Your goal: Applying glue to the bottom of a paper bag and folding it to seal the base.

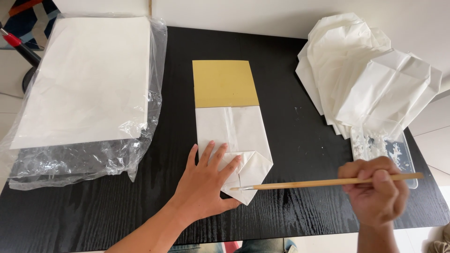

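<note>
Folded white paper bag [239,140] pinned by left hand [206,185], right hand [377,189] holding brush [323,182]

The left hand [206,182] pressed flat on a folded white paper bag [236,140] on the black wooden bench [300,140]; the right hand [377,189] gripped a thin wooden brush [323,182], its tip apparently touching the fold.

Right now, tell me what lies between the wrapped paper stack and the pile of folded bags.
Head view: the half-folded white bag with its gold card, on bare black table.
</note>
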